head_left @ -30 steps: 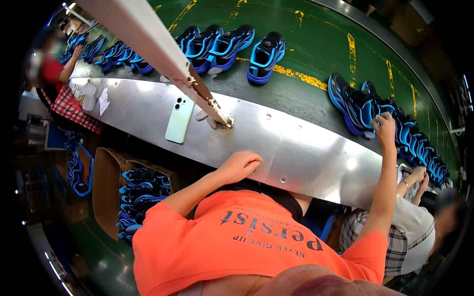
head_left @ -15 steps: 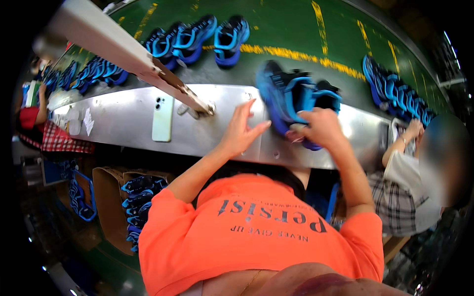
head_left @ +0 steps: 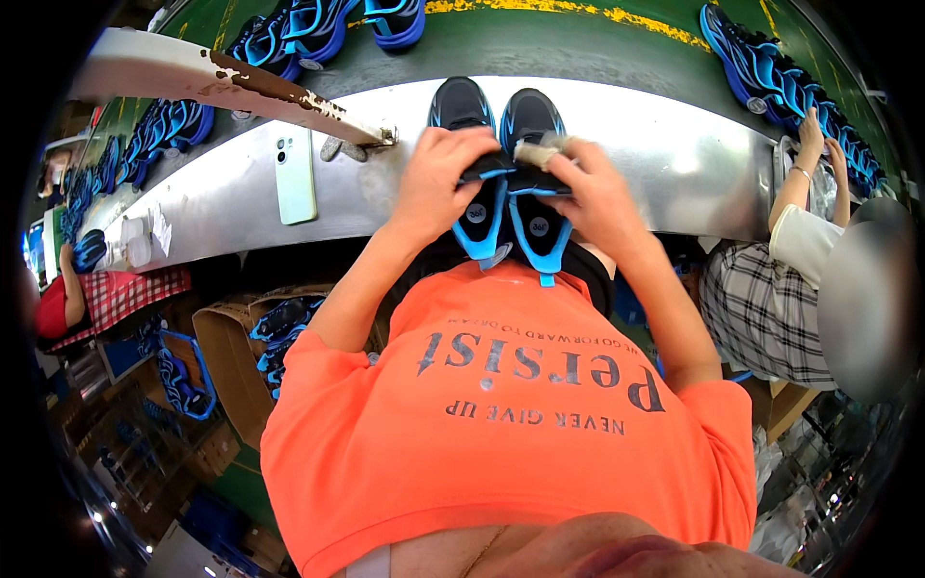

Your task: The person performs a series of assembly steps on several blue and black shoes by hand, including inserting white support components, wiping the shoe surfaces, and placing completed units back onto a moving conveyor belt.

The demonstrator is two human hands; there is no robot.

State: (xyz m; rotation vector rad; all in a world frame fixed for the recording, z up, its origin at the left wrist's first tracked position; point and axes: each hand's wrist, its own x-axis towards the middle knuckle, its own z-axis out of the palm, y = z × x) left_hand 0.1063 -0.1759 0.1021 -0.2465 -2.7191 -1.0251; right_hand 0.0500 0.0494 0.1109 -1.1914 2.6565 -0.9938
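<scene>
While half a second ago the pair of shoes (head_left: 503, 173) was only just being pulled off the green belt (head_left: 597, 53), it now sits side by side on the metal counter (head_left: 694, 164) right in front of the person, toes pointing away, heels overhanging the near edge toward the orange shirt (head_left: 501, 424). The left hand (head_left: 438, 183) has come off the bare counter and its grip is now closed over the left shoe's opening; the right hand (head_left: 593, 188) grips the right shoe's tongue area, fingers curled shut, with a small pale wad (cloth or paper, hard to tell) pinched at the fingertips. Judging by this, fetching has given way to close handling. A pale green phone (head_left: 295, 175) lies to the left. More blue shoes (head_left: 771, 67) ride the belt, and a co-worker's hand (head_left: 809, 130) reaches in at far right
</scene>
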